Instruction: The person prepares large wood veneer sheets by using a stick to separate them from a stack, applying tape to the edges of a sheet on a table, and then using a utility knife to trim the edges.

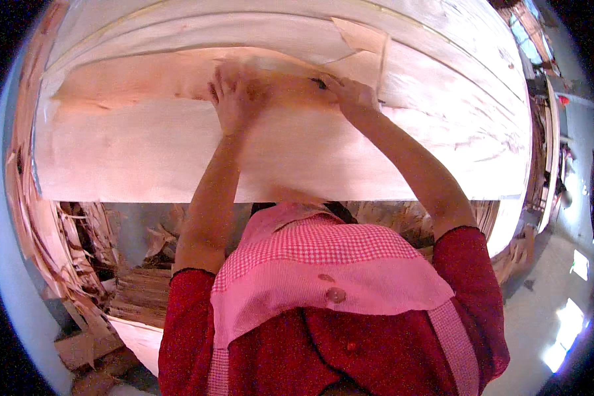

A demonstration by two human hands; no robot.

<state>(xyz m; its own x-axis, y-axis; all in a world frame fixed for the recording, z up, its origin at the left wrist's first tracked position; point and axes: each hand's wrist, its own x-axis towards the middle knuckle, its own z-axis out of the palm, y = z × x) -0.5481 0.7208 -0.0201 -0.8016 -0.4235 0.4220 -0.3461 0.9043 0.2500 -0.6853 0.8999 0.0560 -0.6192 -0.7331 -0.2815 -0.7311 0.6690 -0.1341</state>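
Note:
Thin pale wood veneer sheets (pixel 132 152) lie stacked over a wide worktop in front of me. Across them runs a darker, orange-brown veneer strip (pixel 132 82) with an uneven far edge. My left hand (pixel 234 99) presses on this strip, fingers spread, its right side a little blurred. To its right, my right hand (pixel 351 94) is closed around a small dark tool (pixel 319 83) at the strip's right part; its kind is too small to make out. Just beyond that hand lies a loose, torn-edged veneer piece (pixel 363 49).
Long wood offcuts (pixel 43 231) stand along the left side. Below the stack's near edge sits a pile of brown veneer sheets (pixel 138 294), with scraps around it. On the right, boards (pixel 549 152) line the worktop beside a grey floor (pixel 541 310).

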